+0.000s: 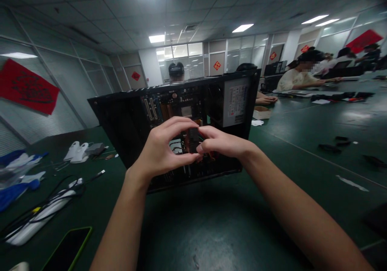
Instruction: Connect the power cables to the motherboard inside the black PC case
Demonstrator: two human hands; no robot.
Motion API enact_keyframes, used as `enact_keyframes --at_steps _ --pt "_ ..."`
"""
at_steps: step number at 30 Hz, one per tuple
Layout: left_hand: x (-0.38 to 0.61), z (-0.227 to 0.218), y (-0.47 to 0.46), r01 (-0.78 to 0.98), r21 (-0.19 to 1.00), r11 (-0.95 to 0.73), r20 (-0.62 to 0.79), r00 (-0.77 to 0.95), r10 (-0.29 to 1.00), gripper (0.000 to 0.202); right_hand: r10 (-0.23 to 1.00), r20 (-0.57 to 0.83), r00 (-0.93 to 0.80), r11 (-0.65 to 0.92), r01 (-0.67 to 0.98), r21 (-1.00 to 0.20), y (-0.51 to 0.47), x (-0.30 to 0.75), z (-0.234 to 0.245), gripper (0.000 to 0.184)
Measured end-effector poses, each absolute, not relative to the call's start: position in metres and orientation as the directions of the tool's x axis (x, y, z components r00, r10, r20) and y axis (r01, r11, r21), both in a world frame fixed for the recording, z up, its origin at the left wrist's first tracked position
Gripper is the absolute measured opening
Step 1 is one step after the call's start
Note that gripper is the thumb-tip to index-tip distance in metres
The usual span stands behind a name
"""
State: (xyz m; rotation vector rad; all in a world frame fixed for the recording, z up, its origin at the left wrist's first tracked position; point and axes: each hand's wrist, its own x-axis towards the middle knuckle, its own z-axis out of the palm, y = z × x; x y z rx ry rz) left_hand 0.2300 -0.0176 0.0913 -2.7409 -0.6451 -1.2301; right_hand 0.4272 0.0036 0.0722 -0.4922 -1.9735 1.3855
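Observation:
An open black computer case (111, 121) stands on the table in front of me, its inside facing me. My left hand (165, 148) curves in a C shape, with its thumb and index fingertips at the lower and upper ends of a small black ribbed block (193, 140). From the other side, my right hand (222, 142) pinches the same block between thumb and fingers. The block is held in front of the case, and its exact kind is hard to make out. Behind the hands are the motherboard (186, 111), the power supply (237, 101) and thin wires, partly hidden.
On the left lie a power strip (45, 216) with a black cable, a green-edged phone (68, 249) and blue-and-white plastic bags (22, 174). To the right are a small cardboard box (261, 113) and black straps (329, 147). Other people sit around the tables.

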Motion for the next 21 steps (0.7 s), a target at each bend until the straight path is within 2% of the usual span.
enact_keyframes --at_steps 9,15,18,21 --pt "0.225 0.092 -0.015 0.402 0.097 -0.910 0.713 0.611 0.346 0.046 0.655 0.275 -0.704 0.333 -0.058 -0.941 0.007 0.421 0.064 0.019" --pt "0.226 0.093 -0.017 0.386 0.121 -0.915 0.710 0.610 0.351 0.045 0.613 0.292 -0.734 0.361 -0.068 -0.930 0.006 0.423 0.067 0.015" --pt "0.225 0.092 -0.015 0.355 0.173 -0.919 0.735 0.575 0.361 0.048 0.573 0.348 -0.742 0.461 -0.059 -0.885 0.005 0.429 0.073 0.018" --pt "0.223 0.089 -0.010 0.292 0.271 -0.917 0.760 0.519 0.390 0.052 0.568 0.499 -0.655 0.653 -0.010 -0.758 0.006 0.436 0.078 0.027"
